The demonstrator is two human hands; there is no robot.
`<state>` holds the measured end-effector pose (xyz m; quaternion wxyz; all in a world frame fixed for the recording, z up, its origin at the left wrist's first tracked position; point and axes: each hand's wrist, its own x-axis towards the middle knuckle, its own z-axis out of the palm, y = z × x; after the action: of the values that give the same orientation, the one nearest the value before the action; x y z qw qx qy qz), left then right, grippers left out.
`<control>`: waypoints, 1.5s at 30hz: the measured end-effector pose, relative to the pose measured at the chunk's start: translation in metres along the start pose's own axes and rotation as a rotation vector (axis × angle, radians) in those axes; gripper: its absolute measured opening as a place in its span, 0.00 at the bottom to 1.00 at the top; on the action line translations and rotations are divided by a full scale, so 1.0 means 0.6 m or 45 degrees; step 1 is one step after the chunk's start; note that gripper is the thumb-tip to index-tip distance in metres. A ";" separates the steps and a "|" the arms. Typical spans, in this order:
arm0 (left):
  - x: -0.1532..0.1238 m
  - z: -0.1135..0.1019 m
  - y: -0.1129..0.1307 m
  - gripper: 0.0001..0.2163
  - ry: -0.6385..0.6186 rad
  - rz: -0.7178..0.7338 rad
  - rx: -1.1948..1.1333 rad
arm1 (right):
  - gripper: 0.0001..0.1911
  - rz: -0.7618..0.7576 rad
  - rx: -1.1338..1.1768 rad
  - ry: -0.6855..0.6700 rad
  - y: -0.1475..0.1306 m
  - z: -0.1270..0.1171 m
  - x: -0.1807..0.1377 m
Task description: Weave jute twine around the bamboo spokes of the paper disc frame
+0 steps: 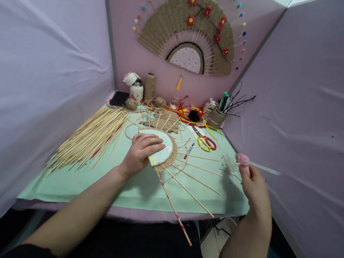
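My left hand (143, 152) grips a half-round fan base (167, 152) with a pale blue face, fingers over its top and thumb hidden. Twine (173, 146) is wound around its curved rim. Thin wooden sticks (195, 179) radiate from that rim, and the nearest one (175, 210) bears red marks. Out at the right, above the table's side edge, my right hand (255, 186) is closed around a small pink tool that looks like a glue gun (243, 160). It stays apart from the fan base.
A pile of loose sticks (93, 136) lies at the left. Scissors (206, 143), a red pen (189, 151), cardboard (163, 121) and twine balls (159, 102) lie beyond the fan. A phone (119, 98), bottle (137, 92) and pen holder (216, 118) line the back; a finished fan (161, 26) hangs above.
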<state>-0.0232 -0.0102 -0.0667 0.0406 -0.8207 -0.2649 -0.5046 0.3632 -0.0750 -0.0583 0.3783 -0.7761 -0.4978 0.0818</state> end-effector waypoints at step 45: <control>0.003 -0.003 0.008 0.14 0.067 0.104 -0.159 | 0.10 -0.194 1.379 -0.463 -0.197 0.220 -0.011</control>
<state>-0.0218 -0.0140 -0.0634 0.0167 -0.8183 -0.1982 -0.5393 0.2095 0.0123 -0.0734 0.6350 -0.4073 -0.4963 0.4297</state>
